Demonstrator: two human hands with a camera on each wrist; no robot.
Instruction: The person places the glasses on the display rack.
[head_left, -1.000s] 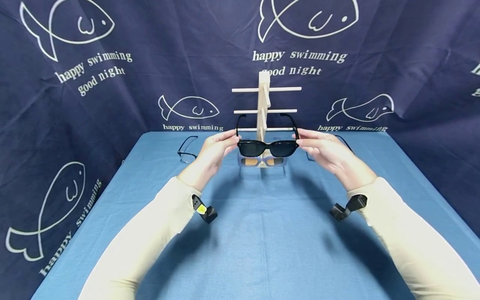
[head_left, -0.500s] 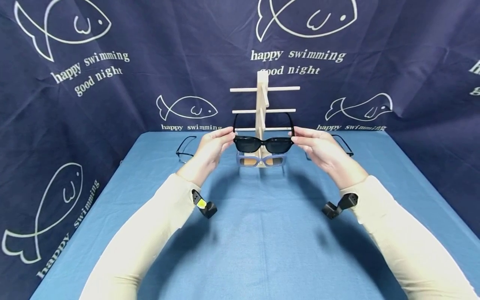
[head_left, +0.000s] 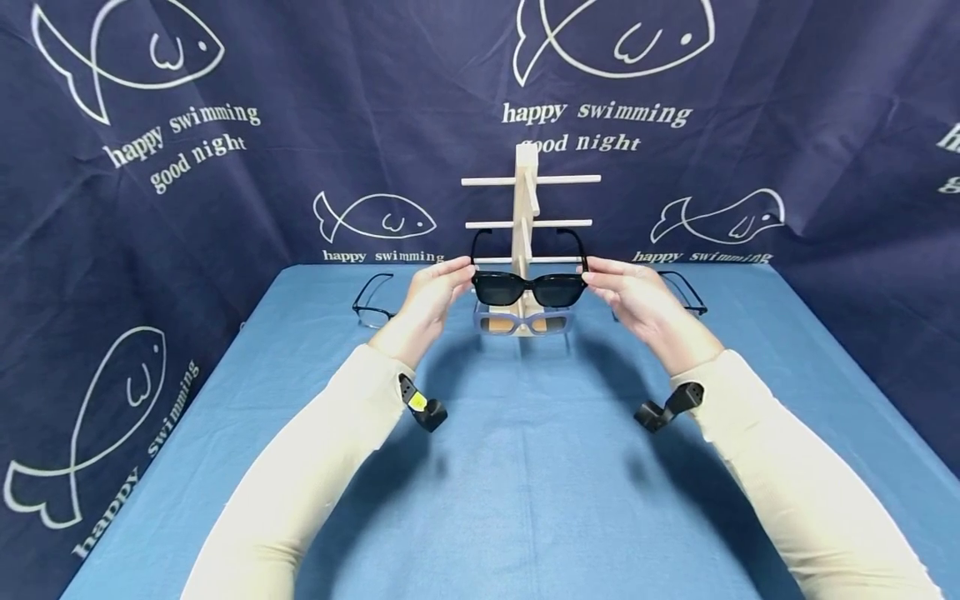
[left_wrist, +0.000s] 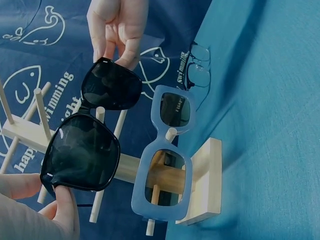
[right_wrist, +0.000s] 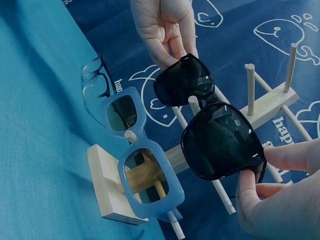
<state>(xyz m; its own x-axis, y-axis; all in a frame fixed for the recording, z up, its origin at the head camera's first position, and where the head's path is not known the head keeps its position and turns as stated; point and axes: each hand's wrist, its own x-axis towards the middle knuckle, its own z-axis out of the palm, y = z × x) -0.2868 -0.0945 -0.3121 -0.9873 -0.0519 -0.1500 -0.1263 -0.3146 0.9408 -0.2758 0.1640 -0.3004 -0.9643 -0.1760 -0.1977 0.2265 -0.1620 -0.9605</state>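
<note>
Black sunglasses [head_left: 529, 289] are held level by both hands in front of a wooden peg stand [head_left: 522, 196]. My left hand [head_left: 426, 304] pinches their left hinge corner. At the opposite corner my right hand [head_left: 647, 310] grips the frame between thumb and fingers. In both wrist views a nose peg [left_wrist: 100, 114] of the stand shows near the bridge; I cannot tell whether they touch. Just below, blue-framed sunglasses [left_wrist: 162, 155] sit on the lowest tier of the stand, their bridge at another peg [right_wrist: 130, 136].
Clear-lensed glasses [head_left: 372, 315] lie on the blue cloth [head_left: 525, 467] to the left of the stand. Another dark-rimmed pair [head_left: 693, 307] lies to the right, partly behind my right hand. A navy curtain [head_left: 255, 208] with fish drawings hangs behind.
Both hands have brought the black sunglasses slightly left and up the view, closer to the stand. The right forearm has shifted inward. The blue sunglasses stay put.
</note>
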